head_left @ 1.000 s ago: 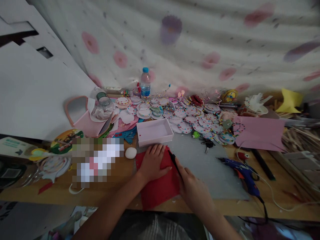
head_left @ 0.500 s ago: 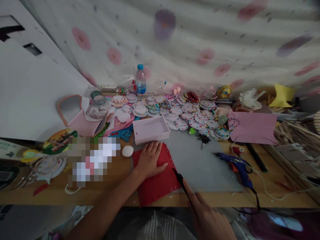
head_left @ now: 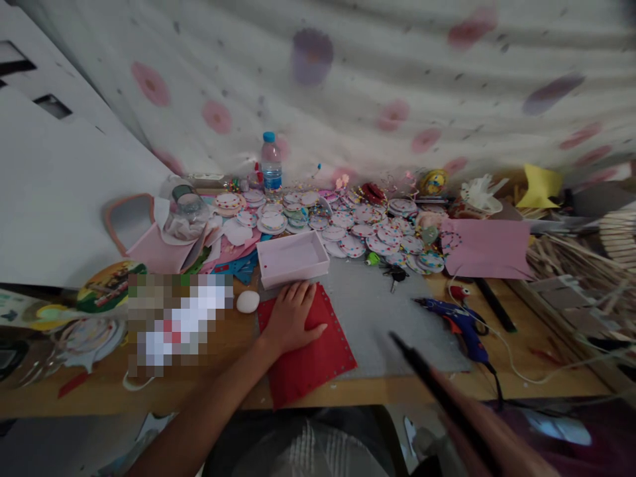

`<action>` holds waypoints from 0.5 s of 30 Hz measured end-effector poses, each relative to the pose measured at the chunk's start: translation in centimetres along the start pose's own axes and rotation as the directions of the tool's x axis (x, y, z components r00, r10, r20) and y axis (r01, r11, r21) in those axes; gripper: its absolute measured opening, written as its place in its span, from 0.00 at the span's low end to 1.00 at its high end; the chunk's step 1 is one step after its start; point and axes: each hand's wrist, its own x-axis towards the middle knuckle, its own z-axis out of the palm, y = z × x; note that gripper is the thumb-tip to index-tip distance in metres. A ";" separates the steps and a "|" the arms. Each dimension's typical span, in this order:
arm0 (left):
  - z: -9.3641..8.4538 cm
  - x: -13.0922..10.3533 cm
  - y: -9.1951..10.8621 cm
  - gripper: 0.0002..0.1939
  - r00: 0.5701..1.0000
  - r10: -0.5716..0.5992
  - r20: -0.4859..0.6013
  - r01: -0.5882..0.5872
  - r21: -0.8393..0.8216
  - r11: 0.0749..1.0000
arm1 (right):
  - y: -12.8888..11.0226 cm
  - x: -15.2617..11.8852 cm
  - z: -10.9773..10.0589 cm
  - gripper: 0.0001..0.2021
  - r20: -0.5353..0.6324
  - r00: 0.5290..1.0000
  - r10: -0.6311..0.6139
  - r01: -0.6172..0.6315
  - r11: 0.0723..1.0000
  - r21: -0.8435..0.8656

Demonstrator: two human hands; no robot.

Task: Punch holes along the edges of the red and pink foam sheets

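Observation:
My left hand (head_left: 293, 318) lies flat with its fingers stretched out on a red sheet (head_left: 328, 358), which has small dots along its edges. The sheet rests partly on a grey mat (head_left: 377, 311) and reaches the front edge of the table. At the lower right, my right hand (head_left: 489, 417) is closed around a slim black tool (head_left: 427, 377) with a narrow tip. Motion smears both, so the tool's exact kind is unclear. Its tip points up and left, apart from the red sheet.
A shallow white box (head_left: 293, 260) stands just beyond my left hand, with a white oval object (head_left: 248, 301) beside it. Piles of beaded discs (head_left: 348, 232) line the back near a water bottle (head_left: 271, 165). A blue glue gun (head_left: 462, 324) and keys (head_left: 395, 273) lie rightward.
My right hand has drawn the black tool away from the red sheet, to the right. My left hand stays flat on the sheet. The whole view has shifted slightly.

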 end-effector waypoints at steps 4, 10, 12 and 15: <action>-0.4 0.5 0.0 0.39 1.000 -0.019 -0.010 0.019 -0.022 1.000 | 2.1 4.4 0.6 0.26 -0.108 0.990 0.093 -0.102 0.992 -0.077; -0.6 0.7 -0.4 0.45 0.998 -0.048 -0.033 0.047 -0.050 0.998 | 3.4 8.2 5.2 0.26 -0.120 0.993 -0.020 -0.013 0.962 -0.273; -0.6 0.4 -0.6 0.44 0.998 -0.053 -0.027 0.051 -0.067 0.996 | 2.9 8.8 5.2 0.24 -0.134 0.990 -0.034 -0.008 0.953 -0.304; -0.8 0.3 -0.6 0.30 0.998 -0.054 -0.012 0.053 -0.097 0.994 | 1.3 9.9 4.4 0.17 -0.181 0.978 -0.107 0.063 0.970 -0.235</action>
